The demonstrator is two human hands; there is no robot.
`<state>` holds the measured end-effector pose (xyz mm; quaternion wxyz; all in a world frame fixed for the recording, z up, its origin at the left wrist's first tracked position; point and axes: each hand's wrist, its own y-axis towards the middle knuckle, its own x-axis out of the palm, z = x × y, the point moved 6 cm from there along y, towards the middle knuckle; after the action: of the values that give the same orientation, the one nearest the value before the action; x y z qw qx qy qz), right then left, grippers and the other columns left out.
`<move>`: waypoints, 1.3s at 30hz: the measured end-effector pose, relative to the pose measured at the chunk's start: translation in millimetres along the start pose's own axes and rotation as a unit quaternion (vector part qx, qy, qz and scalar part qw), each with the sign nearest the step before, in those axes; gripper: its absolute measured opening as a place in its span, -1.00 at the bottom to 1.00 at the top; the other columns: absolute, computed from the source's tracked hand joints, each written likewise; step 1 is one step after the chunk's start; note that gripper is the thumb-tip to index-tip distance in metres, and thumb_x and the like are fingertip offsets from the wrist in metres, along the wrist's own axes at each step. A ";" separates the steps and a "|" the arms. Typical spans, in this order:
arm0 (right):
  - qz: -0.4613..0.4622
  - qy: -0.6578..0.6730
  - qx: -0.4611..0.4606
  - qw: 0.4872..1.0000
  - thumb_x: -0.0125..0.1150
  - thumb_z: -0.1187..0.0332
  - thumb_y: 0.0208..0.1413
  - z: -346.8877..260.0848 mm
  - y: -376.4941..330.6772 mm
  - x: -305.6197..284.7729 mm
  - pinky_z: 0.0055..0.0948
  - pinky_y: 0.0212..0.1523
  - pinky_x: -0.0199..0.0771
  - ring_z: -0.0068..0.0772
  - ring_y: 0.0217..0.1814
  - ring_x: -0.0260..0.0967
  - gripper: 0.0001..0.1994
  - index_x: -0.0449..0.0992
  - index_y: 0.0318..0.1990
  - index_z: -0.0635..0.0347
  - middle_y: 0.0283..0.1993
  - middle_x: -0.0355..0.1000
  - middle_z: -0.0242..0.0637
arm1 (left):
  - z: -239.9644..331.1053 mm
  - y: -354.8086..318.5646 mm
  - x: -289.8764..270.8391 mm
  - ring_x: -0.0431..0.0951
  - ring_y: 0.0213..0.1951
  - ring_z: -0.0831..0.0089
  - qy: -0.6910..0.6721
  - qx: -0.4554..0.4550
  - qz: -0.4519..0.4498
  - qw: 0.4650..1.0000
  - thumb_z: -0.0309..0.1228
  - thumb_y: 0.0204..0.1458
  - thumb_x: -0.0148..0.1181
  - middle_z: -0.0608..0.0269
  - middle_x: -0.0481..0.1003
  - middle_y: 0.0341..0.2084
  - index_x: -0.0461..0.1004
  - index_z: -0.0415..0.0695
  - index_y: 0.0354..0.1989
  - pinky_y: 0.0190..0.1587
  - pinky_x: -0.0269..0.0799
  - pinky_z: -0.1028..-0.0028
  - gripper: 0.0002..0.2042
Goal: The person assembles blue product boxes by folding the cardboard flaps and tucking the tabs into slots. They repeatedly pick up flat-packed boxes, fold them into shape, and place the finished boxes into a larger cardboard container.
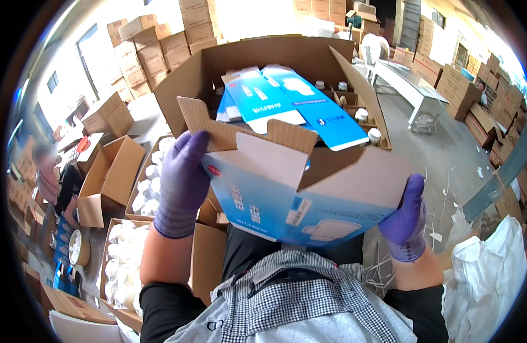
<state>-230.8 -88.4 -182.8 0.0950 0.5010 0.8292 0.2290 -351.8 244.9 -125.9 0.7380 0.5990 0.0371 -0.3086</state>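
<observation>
Partly, the blue and white carton [286, 197] is hidden: its lower edge is cut off by the apron, and its far flaps overlap the open brown box [246, 63] behind. It is held at chest height between both hands. The left hand [183, 180] is wrapped over its left wall, fingers [190, 150] pressed together; the right hand [409, 217] is clamped on the right corner, fingertips hidden.

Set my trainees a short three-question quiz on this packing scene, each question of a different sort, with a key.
1. True or false: both hands wear purple gloves.
2. Which hand grips the top flap of the blue-and-white carton: left or right?
3. Flat blue cartons lie in: A) the big open cardboard box; B) a white bag; C) a metal table.

Key: 1 true; 2 left, the right hand holds the lower corner; 3 A.
</observation>
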 end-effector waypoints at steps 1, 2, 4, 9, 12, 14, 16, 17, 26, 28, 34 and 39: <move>0.055 -0.045 0.001 0.998 -0.34 -0.08 0.43 -1.9 -9.7 7.0 -0.42 -0.05 0.46 -0.38 -0.03 0.50 -0.35 0.52 0.00 0.40 -0.09 0.55 -0.15 | 1.4 -8.5 2.4 0.54 -0.28 0.41 -0.061 -0.080 0.033 0.994 -0.21 0.25 0.11 0.20 0.55 -0.27 0.47 -0.33 -0.13 -0.13 0.42 0.52 -0.65; 0.107 -0.092 -0.003 0.990 -0.36 -0.06 0.44 -4.7 -17.1 7.9 -0.42 -0.05 0.46 -0.37 -0.03 0.50 -0.35 0.52 0.00 0.40 -0.10 0.55 -0.15 | 4.0 -14.8 12.3 0.53 -0.29 0.45 -0.256 -0.279 0.033 0.925 -0.22 0.26 0.11 0.20 0.55 -0.30 0.48 -0.32 -0.14 -0.15 0.41 0.51 -0.67; 0.096 0.068 -0.042 0.992 -0.24 0.04 0.42 6.2 -35.3 16.9 -0.31 0.08 0.45 -0.20 0.04 0.48 -0.45 0.49 0.04 0.44 0.04 0.48 -0.02 | 15.2 -35.3 9.0 0.53 -0.29 0.51 -0.222 -0.280 0.105 0.928 -0.22 0.26 0.12 0.21 0.55 -0.33 0.50 -0.29 -0.15 -0.18 0.42 0.51 -0.69; 0.133 -0.010 -0.012 0.991 -0.13 0.16 0.39 3.1 -55.4 41.2 -0.12 0.31 0.31 -0.07 0.28 0.32 -0.53 0.20 0.31 0.26 0.27 0.29 -0.01 | 87.6 -55.8 60.1 0.26 0.30 0.09 -0.476 -0.116 -0.085 0.868 -0.44 0.02 0.13 -0.06 0.36 0.19 0.16 -0.38 0.33 0.39 -0.01 0.16 -0.35; 0.088 0.068 0.063 0.992 -0.13 0.24 0.39 28.1 -41.4 27.0 -0.19 0.27 0.36 -0.16 0.25 0.34 -0.56 0.14 0.34 0.19 0.24 0.29 -0.10 | 91.4 -42.9 49.6 0.29 0.25 -0.10 -0.282 0.165 -0.195 0.925 0.04 -0.09 0.36 0.01 0.49 0.04 0.58 -0.15 -0.02 0.37 -0.04 -0.07 -0.43; 0.211 0.234 0.119 0.942 -0.01 0.50 0.29 35.4 -50.5 12.7 -0.41 0.11 0.46 -0.29 0.12 0.42 -0.64 0.23 0.22 0.27 0.11 0.35 -0.16 | 87.1 -47.4 56.7 0.43 0.09 -0.06 -0.245 0.151 -0.236 0.928 0.17 -0.24 0.44 0.16 0.57 -0.16 0.64 -0.03 -0.35 0.30 0.13 -0.04 -0.50; 0.134 0.043 0.073 0.987 0.01 0.43 0.30 41.0 -62.6 6.5 -0.35 0.12 0.41 -0.29 0.10 0.39 -0.68 0.27 0.17 0.29 0.08 0.36 -0.14 | 68.7 -53.9 66.6 0.43 0.09 0.00 -0.242 0.104 -0.266 0.927 0.07 -0.35 0.55 0.20 0.57 -0.18 0.61 -0.03 -0.42 0.20 0.27 0.04 -0.54; 0.106 -0.053 0.058 0.991 0.05 0.37 0.30 38.7 -68.2 7.9 -0.31 0.14 0.38 -0.27 0.09 0.37 -0.67 0.30 0.14 0.31 0.06 0.37 -0.13 | 60.5 -56.5 68.8 0.40 0.08 0.01 -0.252 0.072 -0.243 0.934 0.20 -0.31 0.47 0.22 0.57 -0.25 0.62 -0.02 -0.50 0.10 0.30 0.06 -0.50; -0.131 -0.392 -0.178 0.893 0.41 0.18 -0.10 8.4 -39.3 56.8 -0.12 0.12 0.28 -0.07 0.01 0.36 -0.58 0.61 -0.03 0.05 -0.03 0.45 -0.20 | 57.7 -58.0 71.4 0.35 0.19 0.07 -0.211 -0.141 -0.208 0.945 -0.25 -0.19 0.47 -0.02 0.27 0.20 0.41 -0.16 0.17 0.23 0.33 0.19 -0.33; -0.135 -0.471 -0.269 0.829 0.36 0.12 -0.03 0.4 -34.6 75.5 -0.14 0.14 0.31 -0.07 0.04 0.40 -0.60 0.60 -0.02 0.04 0.00 0.48 -0.23 | 31.0 -73.7 82.1 0.35 0.19 0.11 -0.420 -0.328 -0.098 0.841 -0.16 -0.11 0.39 -0.03 0.25 0.24 0.39 -0.22 0.19 0.24 0.30 0.16 -0.33; -0.366 -0.450 -0.292 0.761 0.29 -0.19 -0.01 11.0 -44.5 104.4 -0.17 0.11 0.42 -0.20 0.10 0.45 -0.44 0.61 -0.06 0.08 0.05 0.51 -0.21 | -4.3 -113.7 103.7 0.61 -0.10 0.01 -0.353 -0.120 -0.140 0.918 -0.31 -0.02 0.31 -0.14 0.52 -0.07 0.23 -0.16 0.25 -0.03 0.55 0.17 -0.37; -0.406 -0.452 -0.254 0.753 0.33 -0.21 -0.06 15.7 -42.8 107.8 -0.12 0.07 0.43 -0.18 0.04 0.47 -0.39 0.61 -0.05 0.13 -0.01 0.52 -0.15 | 11.6 -115.0 101.1 0.64 -0.16 -0.03 -0.252 0.061 -0.079 0.963 -0.37 -0.06 0.35 -0.19 0.53 -0.09 0.29 -0.12 0.17 -0.17 0.62 0.20 -0.42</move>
<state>-310.1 -6.5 -209.2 0.6661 0.1198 0.7266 0.1180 -331.4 182.2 -264.7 0.6586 0.5409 -0.1217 -0.5088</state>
